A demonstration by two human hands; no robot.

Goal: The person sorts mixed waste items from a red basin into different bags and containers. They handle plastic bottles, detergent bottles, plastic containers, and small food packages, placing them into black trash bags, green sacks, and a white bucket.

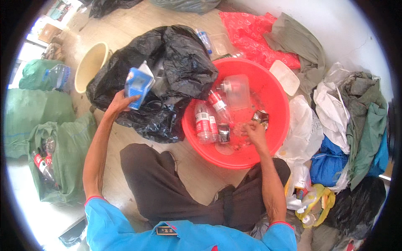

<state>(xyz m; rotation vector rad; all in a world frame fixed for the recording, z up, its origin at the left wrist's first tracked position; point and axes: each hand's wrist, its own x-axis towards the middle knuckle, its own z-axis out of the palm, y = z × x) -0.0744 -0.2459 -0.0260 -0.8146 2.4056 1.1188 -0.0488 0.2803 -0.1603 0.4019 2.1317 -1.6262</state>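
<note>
My left hand grips a blue-and-white drink carton by its lower end, above a black plastic bag. The bag lies spread and crumpled on the floor. Over the red plastic basin is my right hand, fingers bent and somewhat apart, with nothing visible between them. Right beside it lies a crumpled dark can. Plastic bottles with red labels sit in the basin's left part, along with an upright-looking dark can and a clear plastic container.
A cream bucket stands behind the bag to the left. Green woven sacks line the left side, one with bottles inside. White sacks, a blue bag and a yellow bag crowd the right. A white lid leans near the basin's rim.
</note>
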